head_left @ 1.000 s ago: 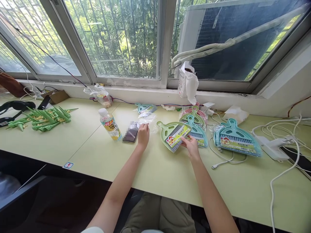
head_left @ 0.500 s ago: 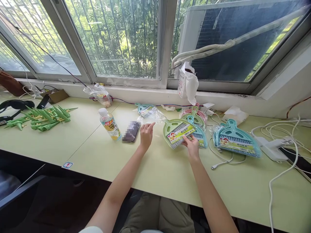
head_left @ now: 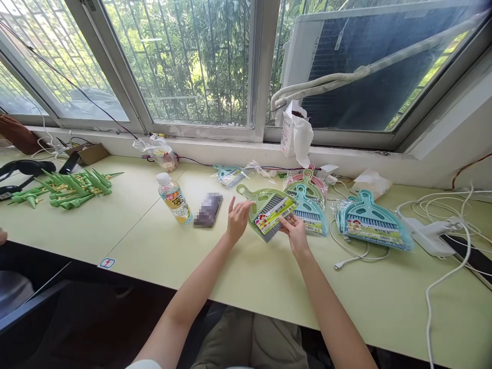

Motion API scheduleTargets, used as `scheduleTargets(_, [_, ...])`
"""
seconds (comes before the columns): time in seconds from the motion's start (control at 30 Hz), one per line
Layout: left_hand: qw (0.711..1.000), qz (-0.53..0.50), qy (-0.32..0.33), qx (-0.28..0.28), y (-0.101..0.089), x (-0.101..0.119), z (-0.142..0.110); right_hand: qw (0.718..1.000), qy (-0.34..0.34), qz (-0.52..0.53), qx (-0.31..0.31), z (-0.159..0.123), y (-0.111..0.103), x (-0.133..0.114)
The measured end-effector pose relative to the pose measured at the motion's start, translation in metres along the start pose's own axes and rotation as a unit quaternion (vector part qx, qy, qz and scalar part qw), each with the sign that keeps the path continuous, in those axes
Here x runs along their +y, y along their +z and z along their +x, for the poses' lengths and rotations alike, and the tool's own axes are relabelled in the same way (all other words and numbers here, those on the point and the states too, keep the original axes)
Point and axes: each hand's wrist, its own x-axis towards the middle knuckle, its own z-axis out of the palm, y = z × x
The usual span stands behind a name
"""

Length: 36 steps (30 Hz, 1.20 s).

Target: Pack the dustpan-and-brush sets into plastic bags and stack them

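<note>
A small green dustpan-and-brush set [head_left: 272, 212] with a printed label is held tilted above the table. My right hand [head_left: 295, 230] grips its lower right corner, thumb over the label. At the set's left edge is my left hand [head_left: 239, 219], its fingers bent against the rim and one finger raised; part of its contact is hidden. Just behind and right, a blue dustpan set [head_left: 313, 210] lies partly covered, with green and pink sets [head_left: 321, 179] beyond it. A wrapped blue stack of dustpan sets [head_left: 372, 223] lies farther right. Another blue set [head_left: 229, 176] rests toward the window.
Left of my hands are a phone [head_left: 208, 210] and a drink bottle [head_left: 175, 200]. Green pointed pieces [head_left: 77, 189] are heaped farther left. White cables and a power strip [head_left: 430, 237] occupy the right side. Another person's hand [head_left: 2, 237] shows at the left edge.
The green set has moved left and toward me. My left hand has shifted right to its edge. The clear wrapper near the back blue set has moved, and another person's hand has appeared at far left.
</note>
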Motion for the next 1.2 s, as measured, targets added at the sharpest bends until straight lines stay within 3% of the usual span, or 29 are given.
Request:
scheduleTargets(0.07, [0.996, 0.025, -0.045, 0.074, 0.0, 0.004, 0.0, 1.0, -0.007, 0.013, 0.011, 0.0, 0.001, 0.001])
scheduleTargets(0.13, [0.974, 0.022, -0.138, 0.176, -0.002, 0.004, 0.003, 0.999, -0.014, 0.029, 0.02, -0.001, 0.002, 0.002])
scheduleTargets(0.2, [0.949, -0.076, -0.232, 0.201, -0.004, 0.001, 0.009, 0.999, -0.018, 0.037, 0.02, -0.001, 0.003, 0.002])
scheduleTargets(0.27, [0.928, -0.212, -0.277, 0.133, -0.006, -0.003, 0.016, 0.999, -0.019, 0.033, 0.018, -0.002, 0.005, 0.003])
scheduleTargets(0.33, [0.896, -0.341, -0.282, 0.036, -0.006, -0.005, 0.021, 0.999, -0.021, 0.023, 0.015, -0.004, 0.007, 0.004])
scheduleTargets(0.47, [0.8, -0.514, -0.294, -0.098, -0.001, 0.002, 0.019, 0.999, -0.029, 0.028, 0.013, -0.006, 0.012, 0.007])
scheduleTargets(0.53, [0.769, -0.539, -0.317, -0.13, 0.002, 0.007, 0.015, 0.999, -0.031, 0.037, 0.02, -0.007, 0.013, 0.009])
scheduleTargets(0.67, [0.741, -0.547, -0.346, -0.181, 0.003, 0.011, 0.01, 0.998, -0.033, 0.052, 0.024, -0.005, 0.012, 0.01])
scheduleTargets(0.9, [0.687, -0.559, -0.337, -0.318, 0.006, 0.01, 0.002, 0.998, -0.031, 0.057, 0.017, -0.002, 0.009, 0.011])
scheduleTargets(1.0, [0.683, -0.568, -0.328, -0.322, 0.008, 0.01, 0.002, 0.997, -0.037, 0.059, 0.027, 0.0, 0.007, 0.012])
scheduleTargets(1.2, [0.704, -0.604, -0.345, -0.143, 0.004, 0.019, 0.014, 0.996, -0.045, 0.065, 0.039, 0.001, 0.012, 0.015])
